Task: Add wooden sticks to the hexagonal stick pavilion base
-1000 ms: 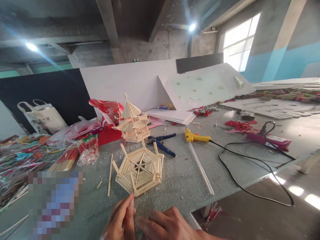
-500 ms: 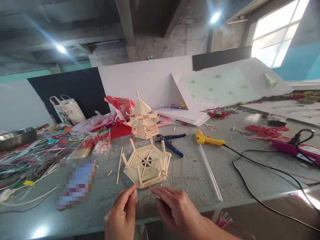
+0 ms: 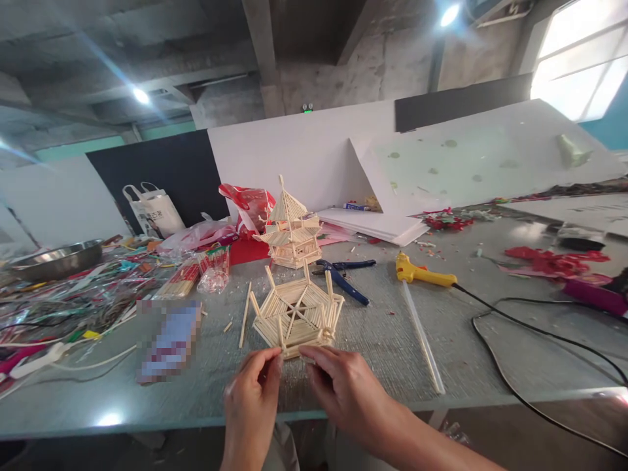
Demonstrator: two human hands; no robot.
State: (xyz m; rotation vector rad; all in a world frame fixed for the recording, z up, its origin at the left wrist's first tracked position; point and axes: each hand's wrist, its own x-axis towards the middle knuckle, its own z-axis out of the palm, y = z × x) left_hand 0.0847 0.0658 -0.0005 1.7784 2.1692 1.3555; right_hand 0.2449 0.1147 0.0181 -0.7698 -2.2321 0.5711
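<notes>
Two hands, left (image 3: 252, 399), right (image 3: 346, 389), fingertips pinching one hexagonal stick frame (image 3: 297, 314); one stick pagoda (image 3: 290, 226) behind

Head view, forward-down, near table (image 3: 441, 340)

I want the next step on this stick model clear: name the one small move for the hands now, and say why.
Probably bring both hands forward the last bit to take the hexagonal stick frame by its near edge. The left hand and right hand sit just short of it, fingertips pinched and pointing at that edge, holding nothing I can make out.
</notes>
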